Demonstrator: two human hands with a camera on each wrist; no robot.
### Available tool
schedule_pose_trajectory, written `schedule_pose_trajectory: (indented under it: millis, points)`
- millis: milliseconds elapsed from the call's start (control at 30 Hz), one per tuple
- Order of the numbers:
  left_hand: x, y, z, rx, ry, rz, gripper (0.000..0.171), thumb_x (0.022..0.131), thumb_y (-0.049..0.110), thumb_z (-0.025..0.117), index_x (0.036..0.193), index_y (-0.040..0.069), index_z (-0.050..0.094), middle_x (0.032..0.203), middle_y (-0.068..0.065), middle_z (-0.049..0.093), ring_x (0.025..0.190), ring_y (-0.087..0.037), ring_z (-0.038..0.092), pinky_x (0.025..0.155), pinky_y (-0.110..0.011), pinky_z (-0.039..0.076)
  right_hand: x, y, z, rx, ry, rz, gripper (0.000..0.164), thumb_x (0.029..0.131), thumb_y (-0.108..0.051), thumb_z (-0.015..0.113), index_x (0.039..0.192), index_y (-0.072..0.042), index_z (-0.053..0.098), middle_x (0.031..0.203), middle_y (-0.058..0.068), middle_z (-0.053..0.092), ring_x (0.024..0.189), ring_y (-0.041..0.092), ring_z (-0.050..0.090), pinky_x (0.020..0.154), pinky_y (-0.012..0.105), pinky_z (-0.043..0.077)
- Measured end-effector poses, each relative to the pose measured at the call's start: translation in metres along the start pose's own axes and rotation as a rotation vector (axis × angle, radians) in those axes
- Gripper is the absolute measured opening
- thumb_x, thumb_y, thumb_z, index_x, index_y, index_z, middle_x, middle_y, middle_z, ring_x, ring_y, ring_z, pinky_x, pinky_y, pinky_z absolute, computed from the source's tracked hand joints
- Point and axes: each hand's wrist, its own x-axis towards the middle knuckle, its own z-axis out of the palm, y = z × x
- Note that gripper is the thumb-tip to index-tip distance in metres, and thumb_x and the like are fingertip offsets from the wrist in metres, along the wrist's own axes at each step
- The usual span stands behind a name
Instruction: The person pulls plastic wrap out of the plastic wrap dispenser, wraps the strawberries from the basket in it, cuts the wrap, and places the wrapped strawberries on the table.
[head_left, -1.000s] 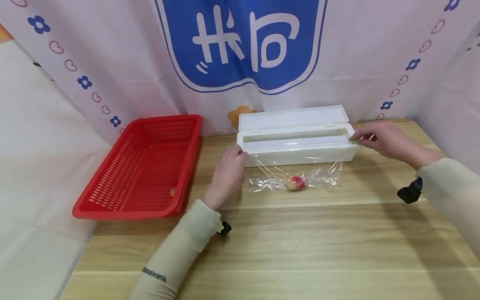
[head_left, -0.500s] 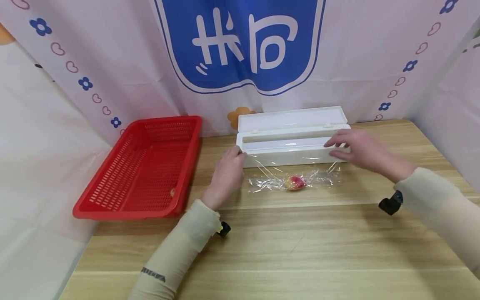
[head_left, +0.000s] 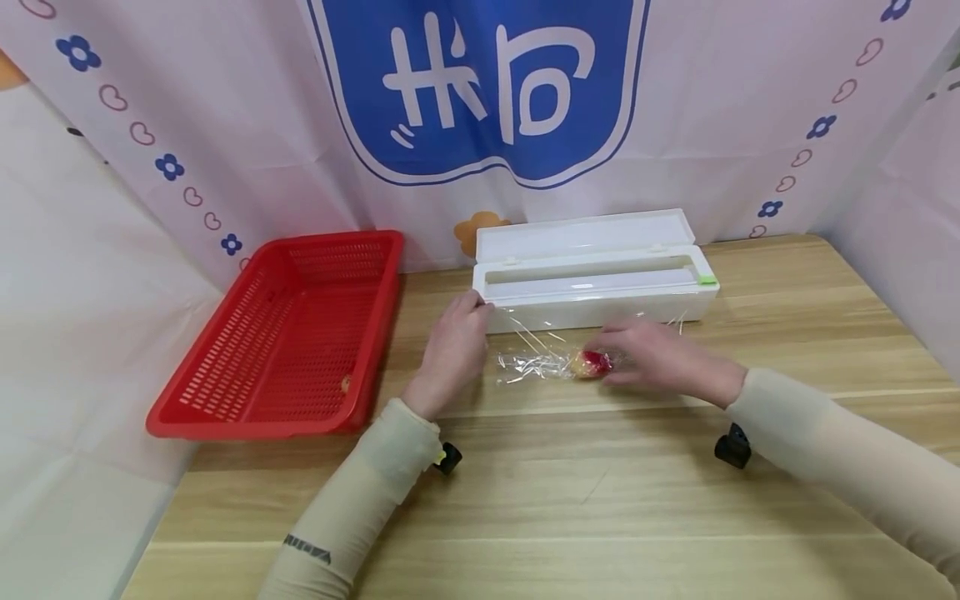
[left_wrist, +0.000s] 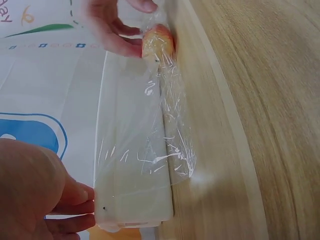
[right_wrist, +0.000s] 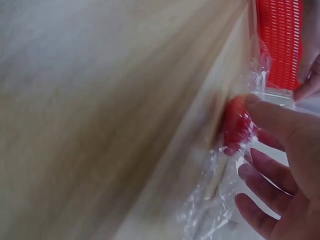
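A white cling-film dispenser box [head_left: 592,287] lies open at the back of the wooden table, with a green slider [head_left: 707,279] at its right end. Clear film [head_left: 525,362] runs from it onto the table and covers a small red-and-yellow fruit [head_left: 591,363]. My left hand [head_left: 453,342] rests with its fingertips [left_wrist: 75,197] against the left end of the box [left_wrist: 132,200]. My right hand [head_left: 648,354] reaches over the film [right_wrist: 210,205], and its thumb and fingertips [right_wrist: 267,117] touch the fruit [right_wrist: 235,125] without closing on it. The left wrist view shows the fruit [left_wrist: 157,45] under the film [left_wrist: 167,125].
A red slotted basket [head_left: 285,333] stands to the left of the box, with one small yellowish item [head_left: 345,384] inside. A printed cloth backdrop hangs behind and at both sides. Bare wooden table [head_left: 600,500] stretches toward me in front.
My right hand left the right end of the dispenser, moved left along its front and came down onto the wrapped fruit. The left hand stayed at the box's left end.
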Motion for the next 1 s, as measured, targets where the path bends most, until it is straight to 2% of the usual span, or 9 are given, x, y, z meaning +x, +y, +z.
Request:
schedule_pose_trajectory:
  millis: [133,300,433,567,700,767,867,1000]
  points:
    - [0.001,0.001,-0.003,-0.045,-0.026,-0.025,0.038,0.083,-0.006,0.05,0.116,0.002,0.067,0.108,-0.009,0.058,0.101,-0.023,0.053,0.091,-0.035,0.049,0.001,0.0,0.005,0.012,0.02,0.02,0.039,0.074,-0.029,0.081,0.11,-0.019,0.07,0.097,-0.007,0.068,0.087,0.011,0.061,0.076,0.031,0.054]
    - [0.0,0.0,-0.005,-0.127,-0.079,-0.07,0.039,0.091,0.005,0.052,0.128,0.003,0.06,0.119,-0.009,0.057,0.112,-0.021,0.051,0.1,-0.034,0.045,0.001,-0.004,0.007,0.078,0.017,0.06,0.029,0.076,-0.028,0.08,0.102,-0.02,0.071,0.093,-0.01,0.07,0.083,0.006,0.061,0.075,0.026,0.054]
    - [0.0,-0.004,-0.007,-0.193,-0.1,-0.097,0.039,0.092,0.009,0.054,0.13,0.001,0.058,0.126,-0.011,0.056,0.118,-0.023,0.051,0.104,-0.035,0.044,-0.001,-0.007,0.01,0.112,0.013,0.055,0.029,0.075,-0.027,0.08,0.102,-0.021,0.071,0.093,-0.011,0.07,0.082,0.003,0.061,0.077,0.026,0.055]
    - [-0.001,-0.005,-0.01,-0.217,-0.085,-0.109,0.039,0.092,0.009,0.055,0.128,-0.002,0.058,0.127,-0.014,0.057,0.119,-0.025,0.052,0.105,-0.037,0.044,-0.003,-0.012,0.011,0.097,0.026,0.019,0.031,0.074,-0.027,0.081,0.102,-0.02,0.072,0.097,-0.008,0.071,0.086,0.005,0.063,0.079,0.03,0.055]
    - [-0.006,0.001,-0.013,-0.205,-0.055,-0.065,0.034,0.091,0.011,0.058,0.123,0.002,0.063,0.121,-0.012,0.061,0.112,-0.025,0.057,0.101,-0.037,0.047,-0.006,-0.019,0.009,0.091,0.014,0.002,0.03,0.075,-0.03,0.08,0.102,-0.02,0.072,0.096,-0.009,0.072,0.085,0.005,0.063,0.078,0.029,0.054]
    - [-0.01,0.006,-0.013,-0.2,-0.06,-0.029,0.031,0.09,0.013,0.06,0.119,0.006,0.066,0.116,-0.009,0.064,0.108,-0.024,0.059,0.096,-0.037,0.049,-0.008,-0.022,0.009,0.099,0.001,-0.001,0.03,0.075,-0.03,0.079,0.103,-0.02,0.072,0.095,-0.009,0.072,0.084,0.004,0.063,0.077,0.028,0.054]
    - [-0.018,0.018,-0.01,-0.195,-0.101,0.034,0.026,0.09,0.017,0.062,0.114,0.01,0.068,0.109,-0.005,0.066,0.1,-0.021,0.061,0.088,-0.036,0.052,-0.011,-0.026,0.009,0.113,-0.007,-0.009,0.03,0.076,-0.03,0.079,0.103,-0.02,0.072,0.095,-0.009,0.072,0.083,0.003,0.063,0.077,0.027,0.054]
    - [-0.029,0.034,-0.003,-0.171,-0.162,0.145,0.023,0.09,0.023,0.063,0.109,0.011,0.069,0.107,-0.003,0.066,0.1,-0.018,0.061,0.089,-0.035,0.052,-0.015,-0.031,0.01,0.127,-0.008,-0.016,0.028,0.077,-0.031,0.078,0.102,-0.02,0.073,0.095,-0.009,0.072,0.083,0.002,0.063,0.078,0.026,0.054]
